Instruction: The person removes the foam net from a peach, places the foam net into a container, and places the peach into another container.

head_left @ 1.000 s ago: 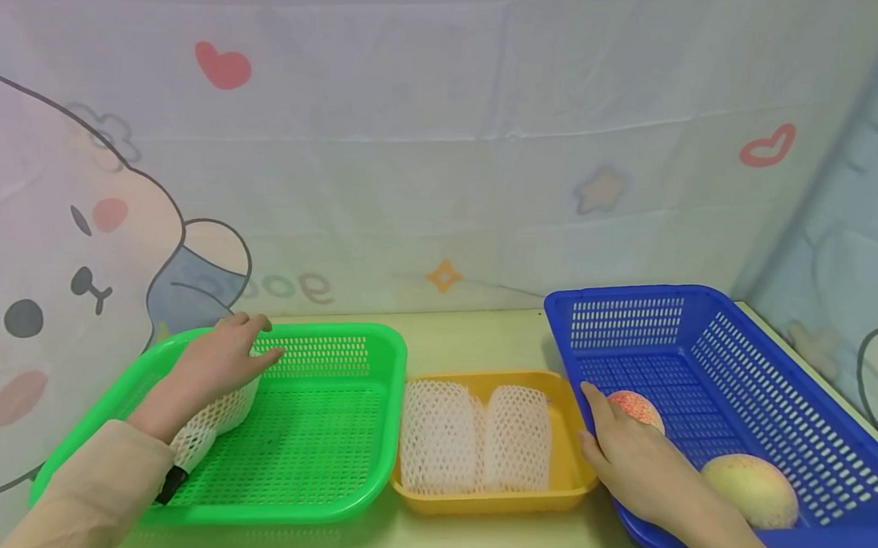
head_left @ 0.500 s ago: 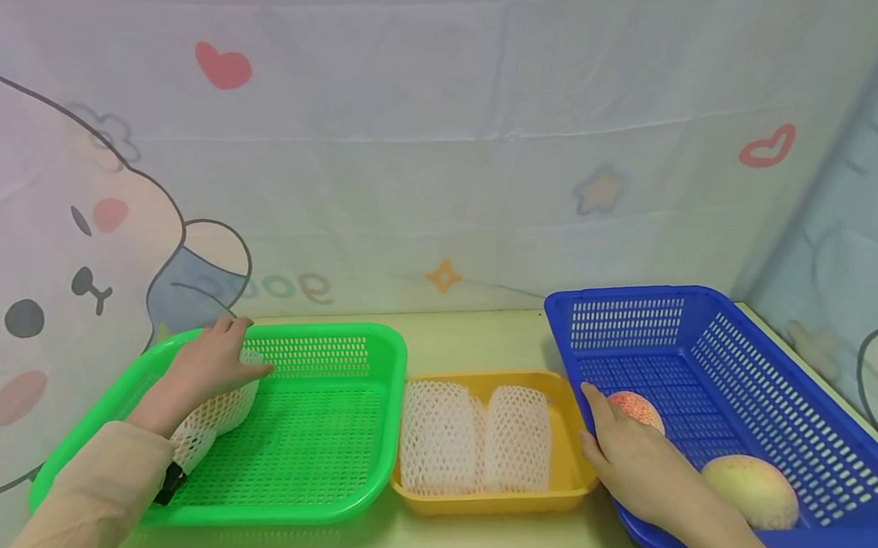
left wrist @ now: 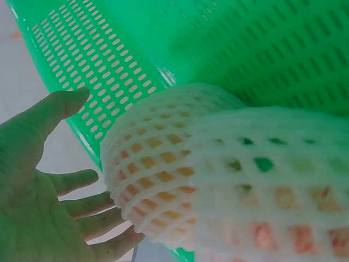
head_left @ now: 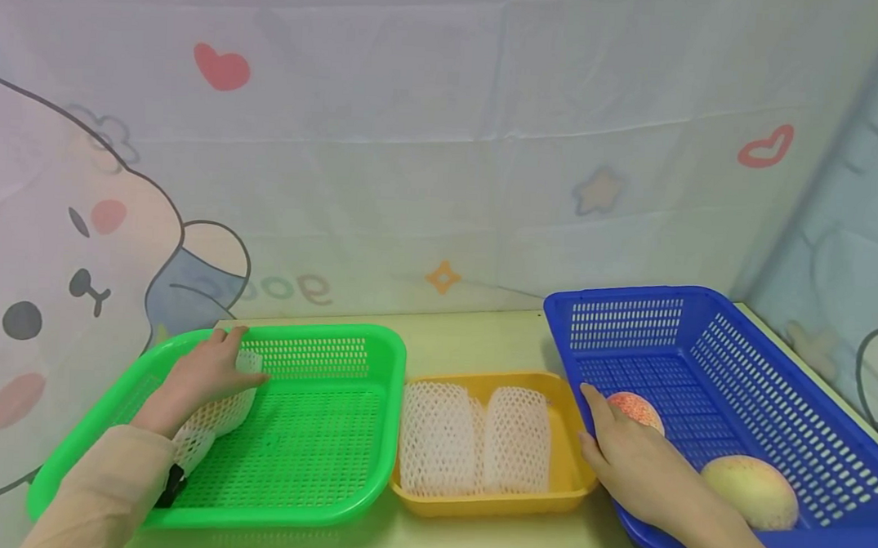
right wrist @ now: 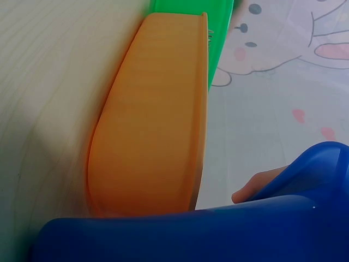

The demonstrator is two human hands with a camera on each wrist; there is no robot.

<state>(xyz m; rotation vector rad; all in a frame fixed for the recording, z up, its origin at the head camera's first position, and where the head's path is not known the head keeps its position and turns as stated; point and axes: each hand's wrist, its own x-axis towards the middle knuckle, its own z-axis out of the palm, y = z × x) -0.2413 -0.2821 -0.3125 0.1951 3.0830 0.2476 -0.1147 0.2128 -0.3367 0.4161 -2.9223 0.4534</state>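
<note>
My left hand (head_left: 202, 374) is over the left side of the green basket (head_left: 392, 403), fingers spread and extended. Its fingertips are right at a fruit in white foam netting (left wrist: 155, 169). A second netted fruit (left wrist: 272, 191), with red showing through the mesh, lies nearer the wrist. My right hand (head_left: 640, 467) rests on the left rim of the blue basket (head_left: 565, 328), its thumb and forefinger lying across the rim; the other fingers are hidden. Beside it in that basket are a reddish peach (head_left: 635, 408) and a larger pale yellow fruit (head_left: 753, 490).
Between the two baskets stands a yellow tray (head_left: 567, 451) with white foam net sleeves (head_left: 439, 437) in it. All three containers sit on a pale wooden table (head_left: 473, 333). A printed curtain (head_left: 413, 183) hangs behind.
My left hand has shifted slightly left and down over the netted fruit. The right hand and the baskets stay put.
</note>
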